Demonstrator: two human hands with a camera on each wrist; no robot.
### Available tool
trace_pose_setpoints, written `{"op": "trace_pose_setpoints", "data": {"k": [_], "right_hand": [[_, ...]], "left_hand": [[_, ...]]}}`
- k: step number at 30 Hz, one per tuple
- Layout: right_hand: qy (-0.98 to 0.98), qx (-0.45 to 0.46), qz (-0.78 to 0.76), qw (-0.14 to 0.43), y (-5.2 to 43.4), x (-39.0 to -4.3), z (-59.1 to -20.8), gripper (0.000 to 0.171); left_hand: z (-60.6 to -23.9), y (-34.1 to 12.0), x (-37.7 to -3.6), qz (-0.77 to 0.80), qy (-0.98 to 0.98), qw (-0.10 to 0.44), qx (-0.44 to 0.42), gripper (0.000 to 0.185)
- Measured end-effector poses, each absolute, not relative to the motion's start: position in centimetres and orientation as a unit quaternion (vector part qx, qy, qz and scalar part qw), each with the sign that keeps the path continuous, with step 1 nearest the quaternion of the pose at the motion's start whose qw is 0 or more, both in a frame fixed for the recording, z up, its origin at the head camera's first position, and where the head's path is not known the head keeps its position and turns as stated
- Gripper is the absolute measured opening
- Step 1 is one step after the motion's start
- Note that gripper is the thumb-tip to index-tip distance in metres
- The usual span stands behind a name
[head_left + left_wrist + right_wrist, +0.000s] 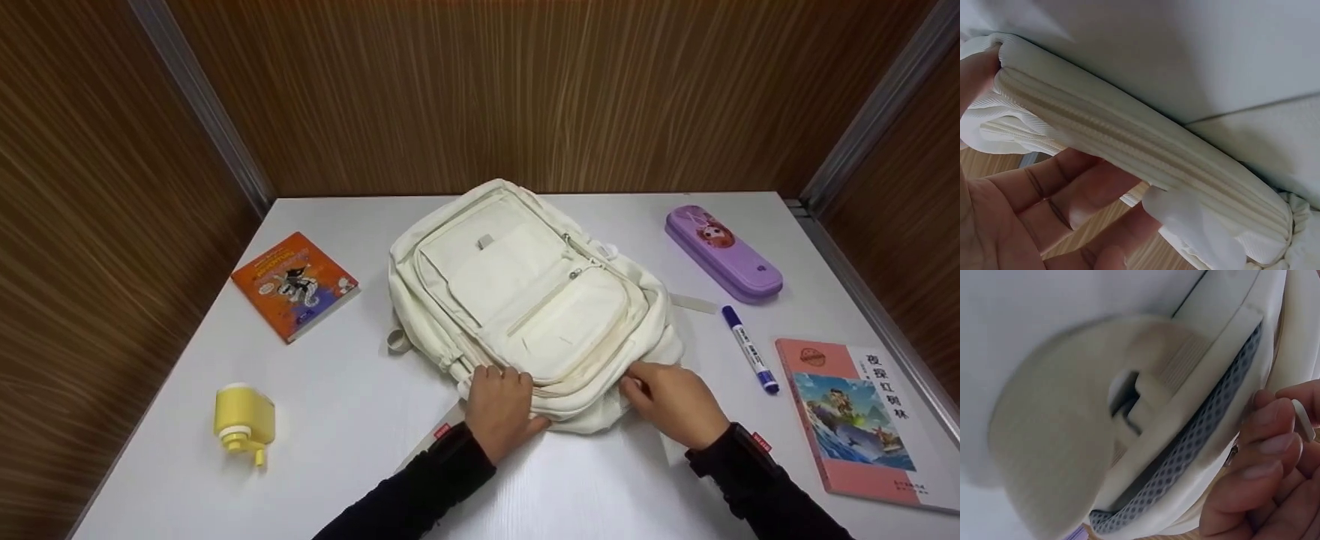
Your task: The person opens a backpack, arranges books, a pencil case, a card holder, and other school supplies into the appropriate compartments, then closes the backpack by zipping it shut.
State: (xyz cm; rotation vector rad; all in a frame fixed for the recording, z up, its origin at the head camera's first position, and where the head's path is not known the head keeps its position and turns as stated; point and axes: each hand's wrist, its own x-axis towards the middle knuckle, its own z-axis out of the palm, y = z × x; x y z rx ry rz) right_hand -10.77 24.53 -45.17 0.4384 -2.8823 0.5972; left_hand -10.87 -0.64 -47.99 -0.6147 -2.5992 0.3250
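Observation:
A cream backpack (517, 277) lies front side up in the middle of the table, tilted at an angle. My left hand (498, 409) grips its near edge, fingers over the top and thumb at the side. In the left wrist view, a zipped seam (1100, 132) runs past those fingers. At the bag's near right corner is my right hand (675, 401), its fingers curled. The right wrist view shows it pinching a small pale zipper pull (1303, 421). A mesh-lined side pocket (1196, 433) and a pale strap (1050, 433) show beside that hand.
To the left lie an orange book (296, 285) and a yellow pencil sharpener (244, 416) with a crank. On the right are a purple pencil case (724, 255), a blue-capped marker (750, 349) and a pink-and-white book (862, 424). Wood-patterned panels (525, 97) enclose the table.

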Motion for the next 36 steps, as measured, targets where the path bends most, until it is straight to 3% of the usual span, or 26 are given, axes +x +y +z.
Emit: {"op": "trace_pose_setpoints", "data": {"k": [13, 22, 26, 36], "right_hand": [[-0.954, 0.199, 0.199, 0.100, 23.4, -9.9, -46.0, 0.033], [-0.960, 0.164, 0.221, 0.058, 24.7, -10.1, -45.7, 0.033], [-0.959, 0.149, 0.236, 0.050, 25.5, -10.2, -45.4, 0.028], [-0.958, 0.132, 0.246, 0.058, 27.0, -10.7, -45.4, 0.022]], "left_hand": [[-48.6, 0.3, -10.9, 0.128, -0.929, 0.274, -0.211, 0.065], [-45.6, -4.1, -12.8, 0.060, -0.934, 0.139, -0.325, 0.068], [-44.7, -6.8, -14.6, 0.022, -0.937, 0.101, -0.333, 0.066], [-46.0, -8.5, -17.0, 0.022, -0.928, 0.138, -0.347, 0.057]]}}
